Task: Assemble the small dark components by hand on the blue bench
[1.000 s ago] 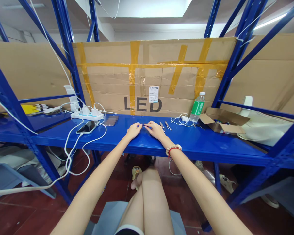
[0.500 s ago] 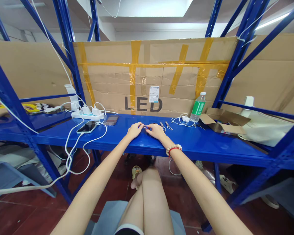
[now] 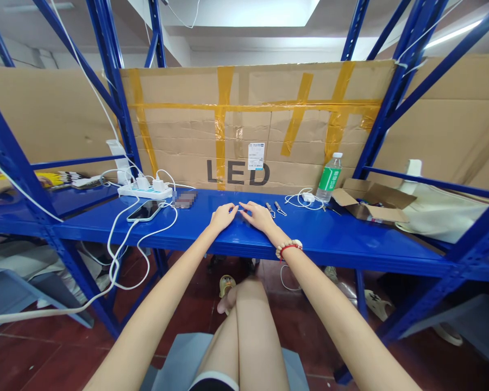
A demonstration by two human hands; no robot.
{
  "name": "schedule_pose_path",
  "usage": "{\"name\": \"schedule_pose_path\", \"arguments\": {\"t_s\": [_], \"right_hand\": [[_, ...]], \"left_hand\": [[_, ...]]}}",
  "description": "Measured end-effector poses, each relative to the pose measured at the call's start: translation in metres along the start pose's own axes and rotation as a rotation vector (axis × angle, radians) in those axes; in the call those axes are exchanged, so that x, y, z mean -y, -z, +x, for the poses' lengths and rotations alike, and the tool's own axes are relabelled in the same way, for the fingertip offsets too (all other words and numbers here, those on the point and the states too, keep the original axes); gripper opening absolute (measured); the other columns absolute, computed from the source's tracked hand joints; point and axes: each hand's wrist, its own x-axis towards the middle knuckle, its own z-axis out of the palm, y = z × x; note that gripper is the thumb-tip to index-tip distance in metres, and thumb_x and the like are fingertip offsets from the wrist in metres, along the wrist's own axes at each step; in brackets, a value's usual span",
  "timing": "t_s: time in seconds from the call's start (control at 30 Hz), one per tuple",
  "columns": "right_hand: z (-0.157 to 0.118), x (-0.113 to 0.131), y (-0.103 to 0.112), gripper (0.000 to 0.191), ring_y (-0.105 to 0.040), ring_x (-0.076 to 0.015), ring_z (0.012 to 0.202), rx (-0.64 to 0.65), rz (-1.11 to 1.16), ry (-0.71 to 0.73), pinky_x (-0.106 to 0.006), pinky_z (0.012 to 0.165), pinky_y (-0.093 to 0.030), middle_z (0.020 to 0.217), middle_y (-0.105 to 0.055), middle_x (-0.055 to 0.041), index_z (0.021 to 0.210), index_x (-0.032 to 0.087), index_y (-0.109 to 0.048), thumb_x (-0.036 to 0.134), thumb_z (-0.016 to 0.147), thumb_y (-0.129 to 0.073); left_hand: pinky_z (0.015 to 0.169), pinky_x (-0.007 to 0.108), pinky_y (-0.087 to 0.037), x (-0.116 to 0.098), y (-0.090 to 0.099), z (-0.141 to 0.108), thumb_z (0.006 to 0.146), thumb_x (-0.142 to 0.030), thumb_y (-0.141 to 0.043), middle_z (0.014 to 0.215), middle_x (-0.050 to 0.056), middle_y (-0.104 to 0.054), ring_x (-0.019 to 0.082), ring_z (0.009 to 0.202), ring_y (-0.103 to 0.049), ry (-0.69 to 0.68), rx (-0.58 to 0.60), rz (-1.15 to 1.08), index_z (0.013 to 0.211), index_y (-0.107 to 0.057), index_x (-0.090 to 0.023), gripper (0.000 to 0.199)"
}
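My left hand (image 3: 224, 216) rests over the blue table (image 3: 309, 231), its fingers bent and close together; what they hold, if anything, is too small to make out. Just to its right is my right hand (image 3: 257, 215), fingers apart and nothing visible between them. The fingertips of both hands nearly meet. Beside my right hand lie two small dark pieces with metal loops, one (image 3: 270, 210) close to the fingers and the other (image 3: 280, 208) a bit farther right.
On the left are a white power strip (image 3: 145, 191), a phone (image 3: 145, 210) and loose white cables. A white charger (image 3: 308, 197), a water bottle (image 3: 329, 178) and an open carton (image 3: 374, 202) stand right. A cardboard sheet (image 3: 179, 130) closes off the back.
The small purple-blue piece seen between my fingertips no longer shows. My right fingers have spread apart; both arms are almost unmoved.
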Motion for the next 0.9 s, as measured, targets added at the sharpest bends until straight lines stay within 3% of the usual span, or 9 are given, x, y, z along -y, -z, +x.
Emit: {"name": "schedule_pose_path", "arguments": {"t_s": [0.13,0.37,0.9], "right_hand": [[0.0001,0.0014,0.0008,0.037,-0.061,-0.0163,0.089,0.045,-0.044,0.019,-0.021,0.068,-0.041,0.105,-0.062,-0.0073,0.123,0.022,-0.054,0.035,0.092,-0.040],[0.0014,0.0052,0.0042,0.030,-0.061,-0.0168,0.085,0.136,-0.107,0.049,-0.021,0.065,-0.038,0.095,-0.066,-0.0076,0.099,0.018,-0.065,0.036,0.091,-0.044],[0.0010,0.0041,0.0027,0.030,-0.059,-0.0158,0.091,0.153,-0.112,0.067,-0.021,0.068,-0.036,0.101,-0.064,-0.0073,0.109,0.018,-0.059,0.034,0.094,-0.039]], "left_hand": [[0.067,0.026,-0.041,0.0000,0.0006,0.0000,0.088,-0.039,-0.037,0.086,0.004,-0.067,0.021,0.086,-0.059,-0.003,0.013,0.010,0.077,-0.061,-0.022,0.032],[0.065,0.024,-0.039,0.0012,0.0031,-0.0007,0.089,-0.038,-0.034,0.088,0.001,-0.068,0.018,0.084,-0.059,-0.060,0.078,0.008,0.077,-0.061,-0.022,0.034],[0.067,0.024,-0.039,-0.0007,0.0042,-0.0013,0.091,-0.036,-0.031,0.089,0.002,-0.067,0.018,0.086,-0.059,-0.048,0.091,0.026,0.079,-0.059,-0.021,0.035]]}}
